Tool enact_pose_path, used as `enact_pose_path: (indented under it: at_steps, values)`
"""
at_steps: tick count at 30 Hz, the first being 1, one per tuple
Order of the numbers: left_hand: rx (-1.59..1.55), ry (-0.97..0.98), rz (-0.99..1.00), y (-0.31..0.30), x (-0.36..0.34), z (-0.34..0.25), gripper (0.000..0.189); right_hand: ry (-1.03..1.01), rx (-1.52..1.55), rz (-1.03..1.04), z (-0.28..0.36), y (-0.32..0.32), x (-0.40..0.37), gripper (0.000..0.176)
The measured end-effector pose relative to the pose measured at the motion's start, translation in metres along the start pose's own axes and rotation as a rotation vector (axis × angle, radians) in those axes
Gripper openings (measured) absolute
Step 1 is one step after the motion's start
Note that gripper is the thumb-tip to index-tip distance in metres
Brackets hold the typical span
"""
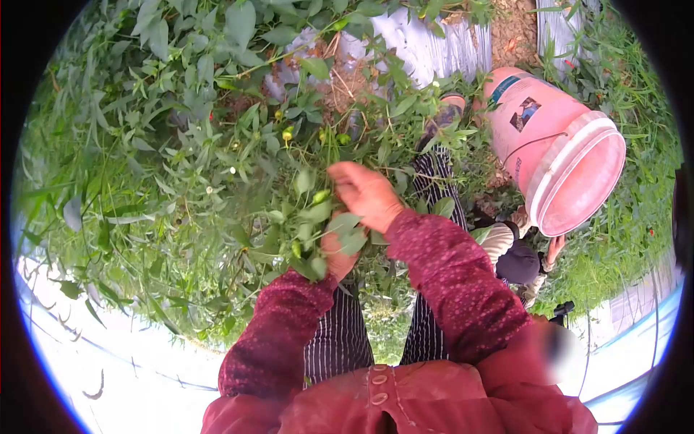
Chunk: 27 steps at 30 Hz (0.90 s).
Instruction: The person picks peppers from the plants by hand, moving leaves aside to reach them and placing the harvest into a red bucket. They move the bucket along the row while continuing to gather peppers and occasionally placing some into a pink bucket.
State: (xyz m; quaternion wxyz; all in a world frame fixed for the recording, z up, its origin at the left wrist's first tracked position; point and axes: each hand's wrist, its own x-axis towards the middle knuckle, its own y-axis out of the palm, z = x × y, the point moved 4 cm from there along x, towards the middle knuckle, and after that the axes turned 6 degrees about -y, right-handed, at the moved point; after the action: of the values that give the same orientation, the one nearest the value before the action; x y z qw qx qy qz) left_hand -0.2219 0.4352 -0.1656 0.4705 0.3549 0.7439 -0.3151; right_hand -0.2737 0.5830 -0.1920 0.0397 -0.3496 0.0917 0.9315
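Note:
My left hand (338, 254) is closed around a leafy pepper branch (318, 224), and the leaves cover part of its fingers. Small green peppers (296, 249) hang on this branch beside the hand. Just above it, my right hand (367, 195) has its fingers curled inward among the stems; what they hold, if anything, is hidden. A yellowish pepper (287, 135) hangs on the plant up and to the left of my hands.
A pink bucket (535, 130) lies tilted among the plants at the right, its mouth facing me. Another person (517, 260) is low in the greenery below it. Silvery plastic sheeting (434, 50) covers soil at the top. Dense pepper plants (144, 166) fill the left.

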Motion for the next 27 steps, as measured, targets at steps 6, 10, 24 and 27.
enact_pose_path:
  at_steps: [6, 10, 24, 27]
  values:
    - [0.649, 0.536, -0.115, -0.017, -0.015, -0.058, 0.031, -0.023, -0.215, 0.223, -0.023, 0.004, -0.023, 0.027]
    - [0.676, 0.649, -0.101, -0.044, -0.037, -0.087, 0.040, -0.183, -0.277, 0.165, -0.024, 0.020, -0.031, 0.031]
    - [0.873, 0.002, -0.162, -0.104, 0.022, -0.103, 0.048, -0.072, -0.414, 0.203, 0.002, 0.033, -0.045, 0.041]
    - [0.743, 0.226, -0.261, -0.104, 0.017, -0.091, 0.045, -0.120, -0.441, 0.103, 0.002, 0.034, -0.048, 0.044]
